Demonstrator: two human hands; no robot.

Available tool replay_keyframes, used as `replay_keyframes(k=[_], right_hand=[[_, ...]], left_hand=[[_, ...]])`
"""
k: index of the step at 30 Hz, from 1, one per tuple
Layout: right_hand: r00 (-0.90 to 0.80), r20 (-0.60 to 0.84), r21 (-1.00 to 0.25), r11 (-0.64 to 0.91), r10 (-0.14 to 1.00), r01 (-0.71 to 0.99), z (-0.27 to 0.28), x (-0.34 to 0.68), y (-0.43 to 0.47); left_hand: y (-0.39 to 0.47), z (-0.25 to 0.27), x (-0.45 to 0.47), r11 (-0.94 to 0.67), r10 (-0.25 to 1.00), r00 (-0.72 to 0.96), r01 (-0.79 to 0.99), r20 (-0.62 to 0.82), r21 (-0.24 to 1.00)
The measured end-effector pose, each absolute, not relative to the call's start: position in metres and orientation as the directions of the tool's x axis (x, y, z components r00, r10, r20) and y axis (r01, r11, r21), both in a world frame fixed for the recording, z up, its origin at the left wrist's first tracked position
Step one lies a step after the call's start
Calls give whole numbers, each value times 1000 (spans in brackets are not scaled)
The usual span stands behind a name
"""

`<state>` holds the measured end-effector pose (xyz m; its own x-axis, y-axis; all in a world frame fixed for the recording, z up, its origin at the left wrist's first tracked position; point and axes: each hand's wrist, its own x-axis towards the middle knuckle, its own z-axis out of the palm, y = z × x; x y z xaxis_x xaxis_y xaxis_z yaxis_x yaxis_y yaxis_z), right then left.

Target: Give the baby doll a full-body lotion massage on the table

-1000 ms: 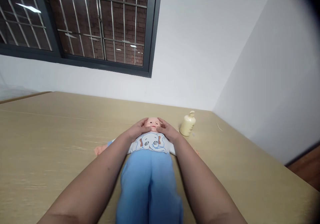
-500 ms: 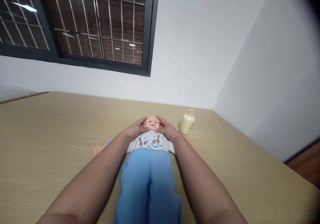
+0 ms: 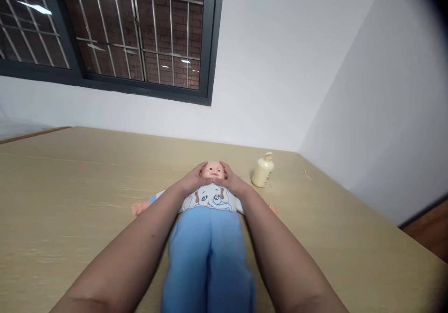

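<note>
A baby doll (image 3: 211, 229) in a white elephant-print top and blue trousers lies on its back, its legs toward me. My left hand (image 3: 196, 178) cups one side of the doll's head (image 3: 213, 169), fingers curved along it. On the opposite side, my right hand (image 3: 231, 178) is wrapped around the head in the same way. Both thumbs lie across the chin and neck, their tips close together. One small doll hand (image 3: 140, 207) shows left of my left forearm; the other (image 3: 273, 208) peeks out past my right forearm.
On the wooden tabletop (image 3: 87, 177) a cream pump bottle (image 3: 263, 171) stands right of the doll's head. A thin pale strand (image 3: 307, 175) lies farther right. White walls (image 3: 266, 70) rise behind and at the right, with a barred window (image 3: 140, 33) at upper left.
My thumbs have slid inward beneath the doll's chin, so their tips are closer together. Both hands remain around its head. The view has shifted very slightly.
</note>
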<state>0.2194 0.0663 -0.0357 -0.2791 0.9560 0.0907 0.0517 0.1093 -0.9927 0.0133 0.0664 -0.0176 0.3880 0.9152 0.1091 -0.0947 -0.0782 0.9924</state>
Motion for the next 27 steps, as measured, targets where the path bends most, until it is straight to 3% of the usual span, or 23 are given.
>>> replay_keyframes(k=[3,7,11,15,18,22,27], right_hand=[[-288,119,-989,139,950,49,-35,218,66],[-335,98,-994,75,937,-79,-28,221,59],[-411,66,-977,-25,909,-211,-22,226,56],[-415,67,-959,-57,907,-278,-24,226,58],[-366,46,-967,-51,929,-249,-27,223,61],[-333,81,-995,54,940,-89,-30,218,62],[-368,80,-996,58,927,-72,-27,218,60]], left_hand=[[65,-17,13,-75,888,441,-132,126,988],[65,-16,7,-3,832,538,-244,138,970],[69,-16,1,131,868,494,-316,45,940],[72,-19,4,166,911,413,-336,-13,927],[69,-19,9,106,913,407,-301,27,948],[66,-17,11,14,893,442,-219,86,976],[69,-18,7,58,883,465,-228,57,972]])
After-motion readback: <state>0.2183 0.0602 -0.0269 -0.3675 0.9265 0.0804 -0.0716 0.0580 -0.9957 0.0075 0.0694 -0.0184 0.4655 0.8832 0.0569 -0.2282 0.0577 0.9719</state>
